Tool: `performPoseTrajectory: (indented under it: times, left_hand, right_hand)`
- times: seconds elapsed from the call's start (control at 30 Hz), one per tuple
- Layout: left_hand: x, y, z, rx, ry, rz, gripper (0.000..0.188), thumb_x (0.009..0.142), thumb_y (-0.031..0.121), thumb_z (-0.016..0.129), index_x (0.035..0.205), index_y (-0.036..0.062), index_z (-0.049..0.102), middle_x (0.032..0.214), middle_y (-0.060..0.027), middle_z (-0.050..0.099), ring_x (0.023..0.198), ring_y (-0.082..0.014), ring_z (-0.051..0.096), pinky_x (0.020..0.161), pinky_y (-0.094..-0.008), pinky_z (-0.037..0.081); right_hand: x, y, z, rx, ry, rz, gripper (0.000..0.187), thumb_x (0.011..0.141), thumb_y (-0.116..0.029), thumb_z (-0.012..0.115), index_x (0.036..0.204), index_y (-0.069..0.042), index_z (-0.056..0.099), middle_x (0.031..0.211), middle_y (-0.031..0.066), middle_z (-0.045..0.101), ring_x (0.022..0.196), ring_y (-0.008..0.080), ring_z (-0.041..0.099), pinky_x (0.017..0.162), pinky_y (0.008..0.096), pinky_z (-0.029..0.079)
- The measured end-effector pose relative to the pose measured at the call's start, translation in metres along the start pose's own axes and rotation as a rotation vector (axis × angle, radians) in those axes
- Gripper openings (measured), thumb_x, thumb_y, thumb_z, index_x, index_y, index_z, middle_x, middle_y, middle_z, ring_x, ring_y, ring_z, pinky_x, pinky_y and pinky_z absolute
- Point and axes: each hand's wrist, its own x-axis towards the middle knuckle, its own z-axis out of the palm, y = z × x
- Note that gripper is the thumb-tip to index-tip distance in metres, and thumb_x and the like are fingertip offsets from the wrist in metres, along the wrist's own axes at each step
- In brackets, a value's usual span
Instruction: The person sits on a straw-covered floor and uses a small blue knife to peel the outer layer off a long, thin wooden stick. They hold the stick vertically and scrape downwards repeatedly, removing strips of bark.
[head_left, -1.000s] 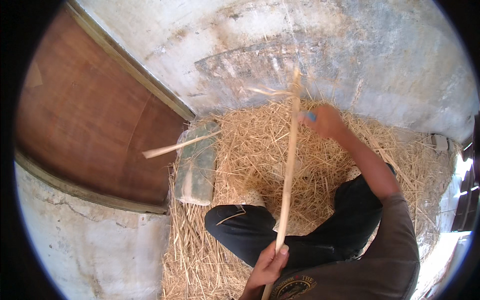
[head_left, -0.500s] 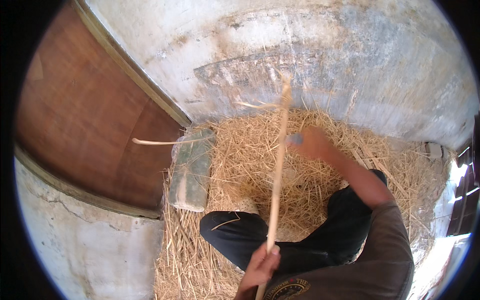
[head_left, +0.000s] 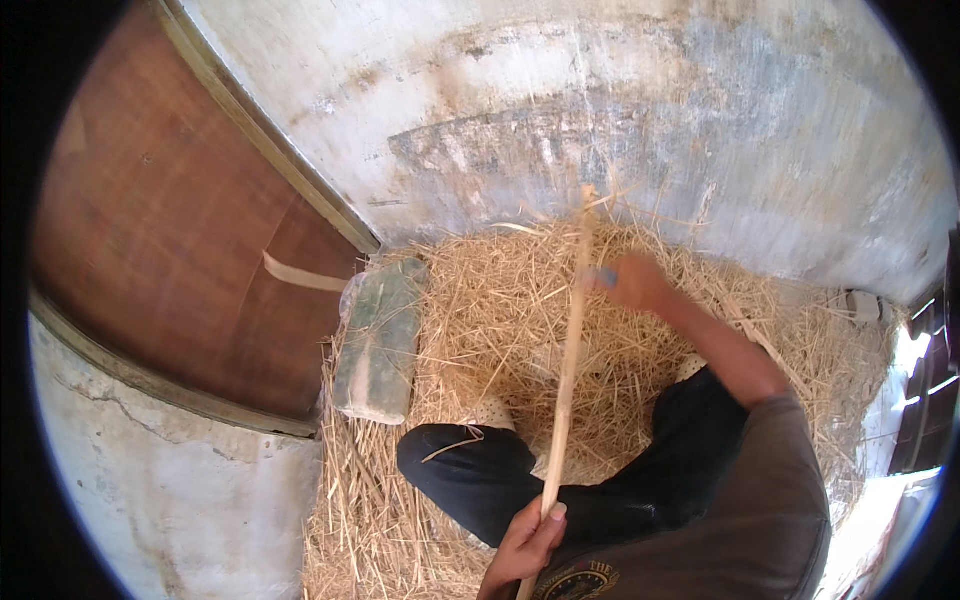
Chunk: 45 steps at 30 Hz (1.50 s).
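Note:
My left hand is closed around the lower part of a long, pale peeled stick. The stick slants up and away from my body, and thin shavings hang at its far end. Farther up, my right hand is closed on a small blue-grey tool, whose visible end meets the stick's right side. Blur hides the tool's exact kind. My crossed legs in dark trousers lie beneath the stick, with a thin curled shaving on the left knee.
Loose straw-like shavings cover the floor. Left of my knees lies a greenish wrapped block, with a pale strip sticking out beside it. A brown door panel stands at left, and a stained wall rises ahead.
The stick's far end has swung right and lowered a little, and its shavings have shifted. My right hand has moved slightly right. The pale strip beside the block has changed its angle.

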Motion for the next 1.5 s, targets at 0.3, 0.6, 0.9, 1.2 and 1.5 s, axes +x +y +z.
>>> performPoseTrajectory:
  times: [0.3,0.6,0.9,1.2,1.5]
  left_hand:
    - [0.003,0.010,-0.004,0.014,0.016,0.014,0.021,0.099,0.023,0.050,0.086,0.0074,0.043,0.061,0.0051,0.040,0.051,-0.0026,0.036,0.045,-0.0204,0.030]
    - [0.003,0.009,-0.007,-0.032,0.038,0.035,0.021,0.099,0.022,0.052,0.085,0.0073,0.043,0.061,0.0048,0.040,0.051,-0.0028,0.036,0.044,-0.0204,0.029]
    - [-0.003,-0.002,-0.001,0.002,0.037,0.015,0.020,0.098,0.023,0.052,0.087,0.0086,0.045,0.062,0.0057,0.040,0.053,-0.0020,0.035,0.045,-0.0198,0.029]
    - [0.005,0.006,0.009,0.188,0.026,-0.023,0.020,0.099,0.025,0.051,0.090,0.0073,0.047,0.062,0.0059,0.039,0.054,-0.0024,0.035,0.048,-0.0197,0.030]
    - [0.016,0.016,0.009,0.083,0.139,-0.062,0.024,0.101,0.025,0.043,0.086,0.0071,0.048,0.059,0.0049,0.040,0.049,-0.0021,0.034,0.043,-0.0201,0.027]
  right_hand:
    - [-0.036,-0.038,0.001,0.045,-0.011,-0.265,0.073,0.079,-0.075,0.049,0.049,-0.009,0.051,0.041,0.0066,0.040,0.036,0.0256,0.044,0.039,0.0406,0.035]
    - [-0.007,-0.018,0.009,-0.114,0.124,-0.255,0.077,0.077,-0.081,0.042,0.046,-0.011,0.045,0.039,0.0044,0.037,0.036,0.0217,0.042,0.038,0.0387,0.033]
    - [0.026,0.011,-0.006,-0.114,0.198,-0.027,0.080,0.079,-0.081,0.038,0.049,-0.007,0.051,0.041,0.0077,0.044,0.040,0.0281,0.049,0.042,0.0415,0.039]
    - [0.037,0.063,-0.029,-0.264,0.076,0.187,0.078,0.083,-0.076,0.040,0.065,-0.003,0.063,0.059,0.0126,0.058,0.066,0.0293,0.061,0.062,0.0452,0.047]
    - [-0.017,-0.015,-0.024,0.091,-0.086,0.048,0.083,0.078,-0.082,0.039,0.058,-0.005,0.060,0.045,0.0077,0.047,0.043,0.0244,0.051,0.044,0.0397,0.040]
